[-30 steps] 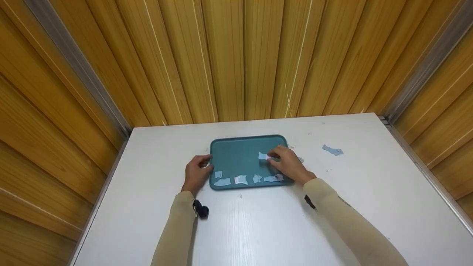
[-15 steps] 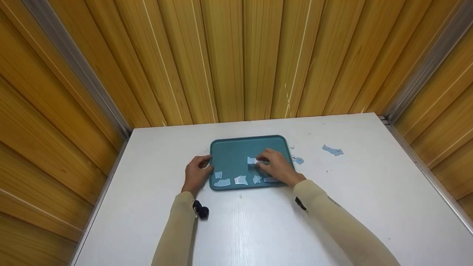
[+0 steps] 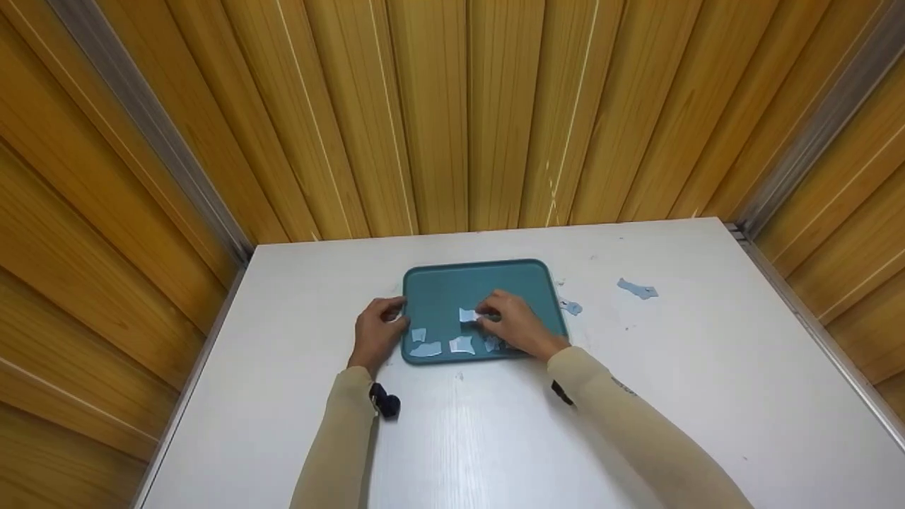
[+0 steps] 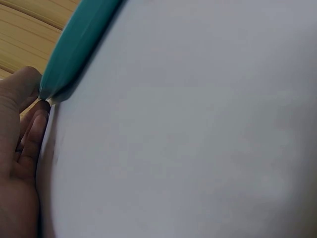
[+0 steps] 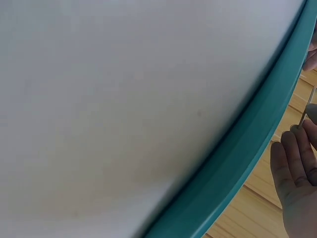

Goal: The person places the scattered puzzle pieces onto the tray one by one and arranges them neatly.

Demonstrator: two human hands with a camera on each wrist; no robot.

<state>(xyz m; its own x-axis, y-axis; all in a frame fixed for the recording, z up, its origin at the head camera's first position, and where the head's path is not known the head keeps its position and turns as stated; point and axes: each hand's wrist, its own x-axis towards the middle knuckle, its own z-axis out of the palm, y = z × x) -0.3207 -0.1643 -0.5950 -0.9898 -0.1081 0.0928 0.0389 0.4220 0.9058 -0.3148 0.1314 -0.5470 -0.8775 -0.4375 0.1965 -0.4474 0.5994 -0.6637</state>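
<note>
A teal tray (image 3: 452, 284) lies on the white table. My left hand (image 3: 376, 331) holds its left rim, thumb and fingers at the edge; in the left wrist view the fingers (image 4: 34, 131) meet the tray's rim. Between the thumb and fingers of my right hand (image 3: 520, 325) is a thin, irregular light-blue flat piece (image 3: 467, 315), pinched above the tray's middle. That piece shows edge-on in the right wrist view (image 5: 308, 105). Along the near side of the tray lie similar pieces: a small one (image 3: 418, 335), a wider one (image 3: 425, 349) and a notched one (image 3: 462, 345). Others are partly hidden beneath my right hand.
Just right of the tray, light-blue pieces (image 3: 572, 307) lie on the white table (image 3: 452, 431). Farther right is a longer light-blue piece (image 3: 638, 288). Yellow wood-look panels (image 3: 431, 141) stand behind the table's far edge.
My right hand has moved left and slightly nearer with the pinched piece, from the tray's right part to its middle. Pieces right of the tray came into view. The left hand stays put.
</note>
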